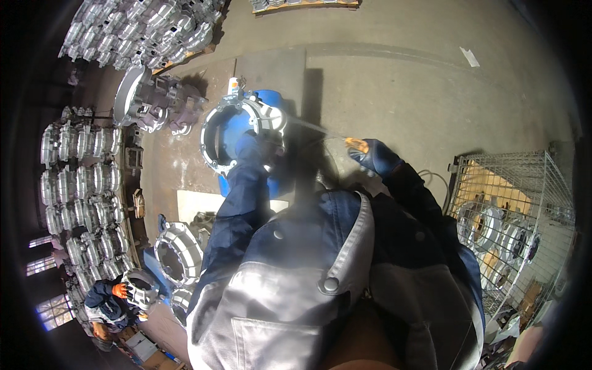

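Note:
A ring-shaped cast metal housing rests on a blue support in front of me. My left hand reaches into the housing's opening; its fingers are hidden by the sleeve and the metal. To the right of the housing, my right hand, in an orange and dark glove, is closed around the end of a long thin rod. The rod runs left toward the housing's right side, by a round boss. Whether its tip touches the metal is too blurred to tell.
Left of the housing lies another large casting. Castings are stacked at the far left and along the left. A co-worker in orange gloves handles a housing at lower left. On the right stands a wire mesh cage holding parts.

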A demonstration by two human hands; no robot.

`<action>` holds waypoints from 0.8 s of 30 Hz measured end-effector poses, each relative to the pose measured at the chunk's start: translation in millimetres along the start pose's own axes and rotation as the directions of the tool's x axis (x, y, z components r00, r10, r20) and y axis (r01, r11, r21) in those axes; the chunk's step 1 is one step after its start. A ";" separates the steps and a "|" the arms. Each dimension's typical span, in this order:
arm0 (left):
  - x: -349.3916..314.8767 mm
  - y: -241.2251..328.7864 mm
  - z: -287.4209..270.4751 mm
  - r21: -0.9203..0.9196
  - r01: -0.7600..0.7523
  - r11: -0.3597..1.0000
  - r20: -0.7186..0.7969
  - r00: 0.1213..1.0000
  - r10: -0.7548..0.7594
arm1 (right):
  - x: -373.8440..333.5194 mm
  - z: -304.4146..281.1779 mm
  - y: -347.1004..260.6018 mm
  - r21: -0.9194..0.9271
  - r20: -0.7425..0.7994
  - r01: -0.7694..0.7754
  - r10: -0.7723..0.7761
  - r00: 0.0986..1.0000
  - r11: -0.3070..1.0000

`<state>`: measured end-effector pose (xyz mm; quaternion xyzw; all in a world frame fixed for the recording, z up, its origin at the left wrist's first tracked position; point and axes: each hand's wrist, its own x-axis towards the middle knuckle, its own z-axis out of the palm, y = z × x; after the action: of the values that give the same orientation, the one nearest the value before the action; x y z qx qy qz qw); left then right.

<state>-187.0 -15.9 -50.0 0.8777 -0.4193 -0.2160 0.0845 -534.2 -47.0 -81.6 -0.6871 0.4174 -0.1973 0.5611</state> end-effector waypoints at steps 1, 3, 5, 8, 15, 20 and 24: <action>1.6 -1.7 -3.5 0.041 0.003 0.999 0.000 1.000 -0.003 | 5.5 6.1 -9.9 0.320 0.092 -0.046 0.017 0.996 0.946; 0.9 -16.4 -9.7 0.139 -0.117 0.983 0.079 0.991 0.107 | 18.9 10.2 -23.4 0.101 0.121 -0.160 0.148 0.982 0.982; -1.4 -39.8 -12.1 0.200 -0.197 0.960 0.130 0.976 0.173 | 30.5 16.0 -27.2 -0.283 0.004 -0.311 0.325 0.946 0.907; 7.8 -70.1 -3.2 0.218 -0.206 0.954 0.076 0.978 0.194 | 34.1 19.4 -14.9 0.009 0.017 0.130 -0.130 0.991 0.991; 4.7 -95.8 30.9 0.375 -0.175 0.910 -0.068 0.974 0.216 | 1.0 3.3 44.8 0.274 0.462 -0.193 0.047 0.885 0.942; -4.1 -75.5 42.8 0.273 -0.149 0.951 -0.152 0.969 0.195 | -24.1 23.5 96.2 0.316 0.257 -0.188 0.106 0.960 0.930; -4.9 -53.6 71.4 0.084 -0.164 0.983 -0.297 0.937 0.181 | -38.7 37.7 123.5 0.322 0.205 -0.181 0.118 0.972 0.929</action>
<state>-184.4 24.2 -129.9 0.8624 -0.4827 -0.0582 0.1412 -572.0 4.0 -200.6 -0.5617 0.3754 -0.1590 0.7199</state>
